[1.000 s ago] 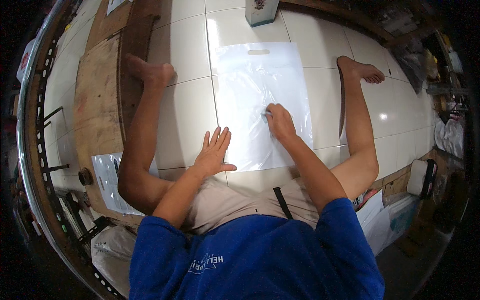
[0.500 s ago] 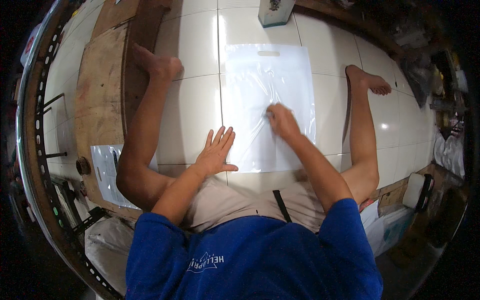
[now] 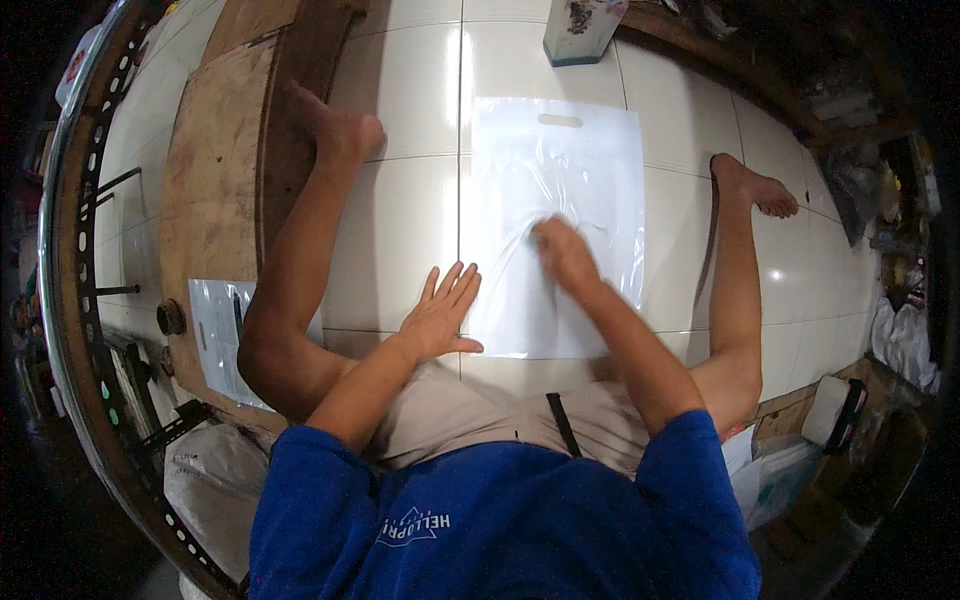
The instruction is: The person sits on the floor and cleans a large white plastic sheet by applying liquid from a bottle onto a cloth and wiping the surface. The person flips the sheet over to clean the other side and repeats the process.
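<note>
A white plastic bag with a punched-out handle slot lies flat on the tiled floor between my legs. My left hand is open, fingers spread, resting at the bag's lower left edge. Over the bag's middle is my right hand, its fingers closed and slightly blurred. A small greyish bit shows at its fingertips, too unclear to name. Creases and shiny streaks in the plastic run around that hand.
A wooden bench stands along the left. Another white bag lies by my left knee. A clear container with a stained side stands beyond the bag. A brush-like block is at the right.
The view has shifted a little, so the scene sits slightly further right and lower. My right hand stays closed over the bag's middle; my left hand remains at its edge.
</note>
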`<action>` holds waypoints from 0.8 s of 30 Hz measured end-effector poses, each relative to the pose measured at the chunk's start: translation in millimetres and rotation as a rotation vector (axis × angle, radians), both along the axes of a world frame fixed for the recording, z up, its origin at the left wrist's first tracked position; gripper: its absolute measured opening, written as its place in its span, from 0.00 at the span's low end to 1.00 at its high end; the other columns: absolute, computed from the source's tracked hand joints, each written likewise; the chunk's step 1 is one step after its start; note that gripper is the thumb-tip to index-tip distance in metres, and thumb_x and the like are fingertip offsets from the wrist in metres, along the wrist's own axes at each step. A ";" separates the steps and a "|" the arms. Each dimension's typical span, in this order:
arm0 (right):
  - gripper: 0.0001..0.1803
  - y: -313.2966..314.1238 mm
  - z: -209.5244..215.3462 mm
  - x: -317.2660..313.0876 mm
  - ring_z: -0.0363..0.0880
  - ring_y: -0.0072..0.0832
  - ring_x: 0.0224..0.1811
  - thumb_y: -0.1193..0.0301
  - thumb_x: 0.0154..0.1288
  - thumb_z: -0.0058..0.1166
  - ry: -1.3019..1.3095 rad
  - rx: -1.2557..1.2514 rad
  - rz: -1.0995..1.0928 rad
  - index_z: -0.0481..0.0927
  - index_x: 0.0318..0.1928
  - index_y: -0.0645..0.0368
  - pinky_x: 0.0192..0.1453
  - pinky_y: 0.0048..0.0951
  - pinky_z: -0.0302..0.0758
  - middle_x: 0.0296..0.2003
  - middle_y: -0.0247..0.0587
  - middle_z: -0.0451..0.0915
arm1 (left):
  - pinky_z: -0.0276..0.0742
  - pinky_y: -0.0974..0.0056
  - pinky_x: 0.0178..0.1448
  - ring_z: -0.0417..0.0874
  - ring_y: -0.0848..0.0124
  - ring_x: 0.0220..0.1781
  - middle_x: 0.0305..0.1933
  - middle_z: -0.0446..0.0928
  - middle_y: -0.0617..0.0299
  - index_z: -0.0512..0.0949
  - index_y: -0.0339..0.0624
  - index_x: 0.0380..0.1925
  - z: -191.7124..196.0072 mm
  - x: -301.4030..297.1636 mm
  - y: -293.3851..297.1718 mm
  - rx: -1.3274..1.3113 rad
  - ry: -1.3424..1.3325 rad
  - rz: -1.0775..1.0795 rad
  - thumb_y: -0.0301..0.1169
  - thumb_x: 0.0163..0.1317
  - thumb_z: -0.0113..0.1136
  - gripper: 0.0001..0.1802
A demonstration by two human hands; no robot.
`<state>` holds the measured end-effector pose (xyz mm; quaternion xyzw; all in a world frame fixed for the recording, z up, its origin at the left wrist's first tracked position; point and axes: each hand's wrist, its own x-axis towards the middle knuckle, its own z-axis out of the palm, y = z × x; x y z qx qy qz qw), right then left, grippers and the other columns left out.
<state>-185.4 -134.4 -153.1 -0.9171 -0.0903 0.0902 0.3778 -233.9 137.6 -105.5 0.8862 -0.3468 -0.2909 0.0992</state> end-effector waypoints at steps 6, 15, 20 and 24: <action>0.08 69.1 -14.2 -78.0 0.77 0.49 0.45 0.77 0.62 0.46 -0.138 0.055 0.228 0.78 0.39 0.63 0.54 0.46 0.74 0.39 0.53 0.78 | 0.34 0.41 0.80 0.39 0.52 0.82 0.80 0.44 0.46 0.46 0.33 0.74 -7.9 -1.4 4.5 -0.037 -0.014 0.008 0.64 0.47 0.66 0.66; 0.11 1.1 3.3 44.9 0.80 0.48 0.45 0.72 0.63 0.54 -0.013 0.088 -0.146 0.82 0.44 0.63 0.52 0.43 0.76 0.41 0.53 0.80 | 0.34 0.41 0.80 0.40 0.51 0.82 0.79 0.44 0.45 0.46 0.32 0.74 0.8 2.6 -1.5 0.011 0.036 0.009 0.63 0.46 0.68 0.67; 0.13 73.2 15.7 -71.1 0.76 0.45 0.49 0.77 0.59 0.49 0.086 0.038 0.415 0.80 0.44 0.63 0.55 0.42 0.75 0.42 0.52 0.79 | 0.33 0.41 0.80 0.39 0.51 0.82 0.79 0.43 0.42 0.46 0.29 0.73 -8.0 -1.2 3.7 -0.058 0.024 0.048 0.62 0.45 0.69 0.68; 0.12 79.3 -14.9 -39.5 0.78 0.45 0.48 0.78 0.57 0.49 -0.258 0.023 0.159 0.79 0.43 0.64 0.54 0.42 0.75 0.40 0.52 0.78 | 0.30 0.39 0.79 0.40 0.45 0.81 0.78 0.43 0.35 0.43 0.25 0.72 -16.0 -2.1 6.2 -0.122 0.031 0.060 0.63 0.42 0.70 0.72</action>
